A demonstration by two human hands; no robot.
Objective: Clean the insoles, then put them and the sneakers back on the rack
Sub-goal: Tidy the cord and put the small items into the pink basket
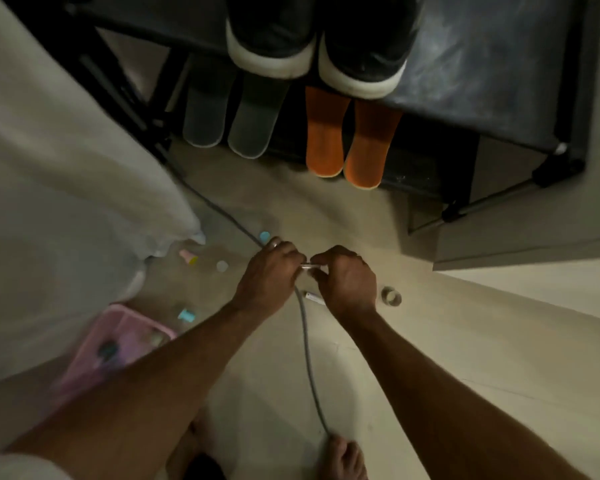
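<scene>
The sneakers (316,39) on the rack (482,81) lose their front ends past the top edge. Below the rack, curled fingers (323,263) hide the small pale item pinched between both hands, and the pink basket's (118,341) contents are just blur.

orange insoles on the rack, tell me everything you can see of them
The orange insoles are a pair, flat and matte, perhaps foam or fabric with a paler edge at the near ends. They lie side by side, touching or nearly so, on the lower shelf of the dark rack, their rounded near ends at its front edge. Their far ends are hidden under the black sneakers on the shelf above. Neither hand touches them.
</scene>
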